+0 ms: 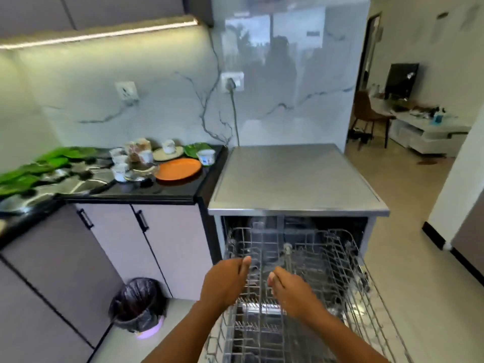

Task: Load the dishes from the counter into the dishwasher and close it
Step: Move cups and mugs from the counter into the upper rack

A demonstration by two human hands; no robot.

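Presently I find the dishwasher (296,179) open, rack (327,258) out, nothing loaded; dishes (178,167) sit centre-left on the counter (170,189). Left hand (225,281) and right hand (293,292) over the rack: grip unclear.

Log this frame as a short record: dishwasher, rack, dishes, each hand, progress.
dishwasher: open
wire rack: pulled out, no dishes visible in it
dishes: orange plate and cups on the black counter, left of the dishwasher
left hand: over the rack, grip unclear through blur
right hand: beside it over the rack, grip unclear
progress: loading not yet started
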